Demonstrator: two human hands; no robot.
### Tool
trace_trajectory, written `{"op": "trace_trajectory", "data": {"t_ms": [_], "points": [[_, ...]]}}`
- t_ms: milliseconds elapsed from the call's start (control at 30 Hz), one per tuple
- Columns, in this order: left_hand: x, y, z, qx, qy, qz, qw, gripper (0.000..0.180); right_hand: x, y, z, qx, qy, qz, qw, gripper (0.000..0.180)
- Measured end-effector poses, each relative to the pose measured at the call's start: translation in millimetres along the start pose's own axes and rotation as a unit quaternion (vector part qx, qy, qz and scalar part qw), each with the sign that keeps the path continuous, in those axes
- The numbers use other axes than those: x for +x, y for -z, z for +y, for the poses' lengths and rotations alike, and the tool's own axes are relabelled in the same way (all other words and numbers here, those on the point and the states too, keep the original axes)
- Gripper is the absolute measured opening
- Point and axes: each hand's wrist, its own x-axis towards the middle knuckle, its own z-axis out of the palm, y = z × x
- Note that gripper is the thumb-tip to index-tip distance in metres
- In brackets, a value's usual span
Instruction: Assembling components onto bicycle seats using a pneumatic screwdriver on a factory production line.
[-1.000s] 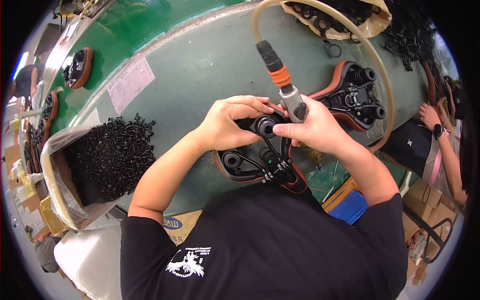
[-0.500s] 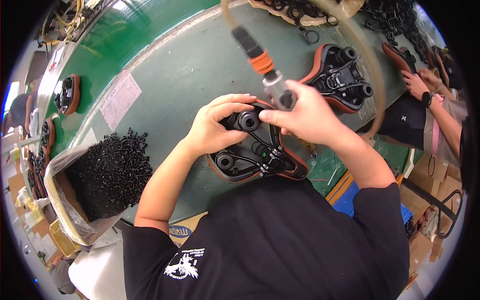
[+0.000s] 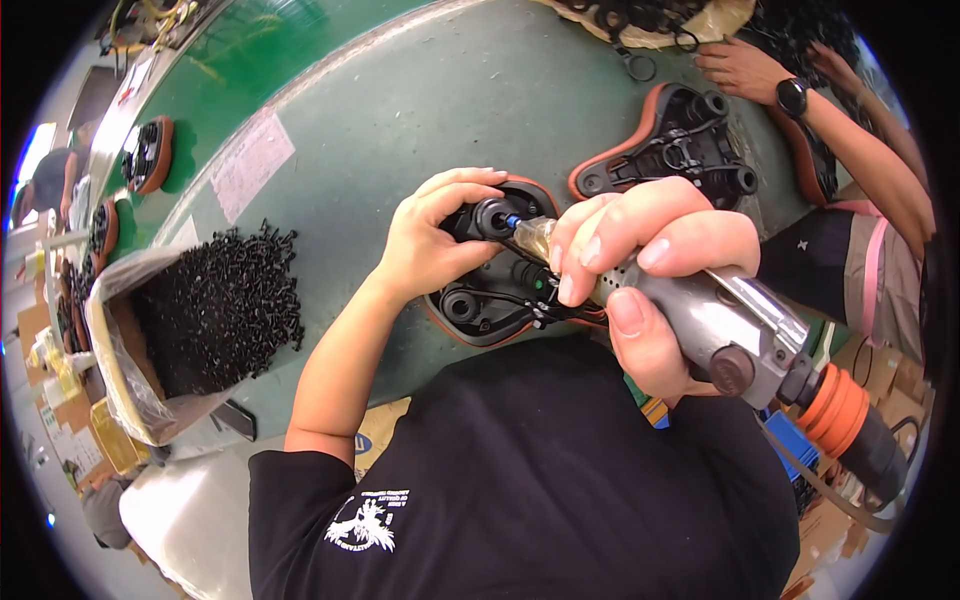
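Note:
A bicycle saddle (image 3: pixel 470 335) lies underside up on the green table in front of me, its black frame showing and a brown edge around it. My left hand (image 3: pixel 425 235) grips its far left part, thumb and fingers around a round black bumper (image 3: pixel 493 219). In my right hand (image 3: pixel 660 245) is a silver air screwdriver (image 3: pixel 715 325) with an orange hose fitting. Its blue-tipped bit meets the middle of that bumper; whether a screw is there I cannot tell. The tool and my right hand hide the saddle's right part.
A plastic-lined box (image 3: pixel 125 385) of black screws (image 3: pixel 230 310) stands at the left. Another upturned saddle (image 3: pixel 665 145) lies beyond my right hand. At the right, a co-worker's hand (image 3: pixel 745 72) reaches toward black rings on a yellowish bag (image 3: pixel 660 38). The air hose hangs lower right.
The screwdriver has swung around in my right hand, and its bit is now at the bumper. My left hand keeps its grip. The co-worker's hand has moved from a saddle toward the black rings.

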Motion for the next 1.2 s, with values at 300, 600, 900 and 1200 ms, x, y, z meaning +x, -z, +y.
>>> {"op": "trace_trajectory", "data": {"t_ms": [300, 600, 900, 1200], "points": [[-6.0, -1.9, -13.7, -0.025, -0.032, 0.038, 0.998, 0.045, 8.4, -28.3, 42.9, -0.075, -0.019, -0.007, 0.997, 0.038], [-4.5, -1.9, -15.5, -0.057, -0.015, 0.033, 0.998, 0.042, 21.5, -29.1, 61.3, -0.039, -0.114, -0.035, 0.992, 0.034], [-10.3, 11.9, -7.1, -0.028, -0.027, 0.050, 0.998, 0.046, 25.0, -15.4, 8.6, -0.008, -0.023, -0.003, 1.000, 0.028], [-28.7, 250.4, -98.0, 0.040, 0.108, 0.561, 0.820, 0.055, -63.7, 65.6, -23.7, -0.117, -0.361, 0.354, 0.855, 0.018]]}}
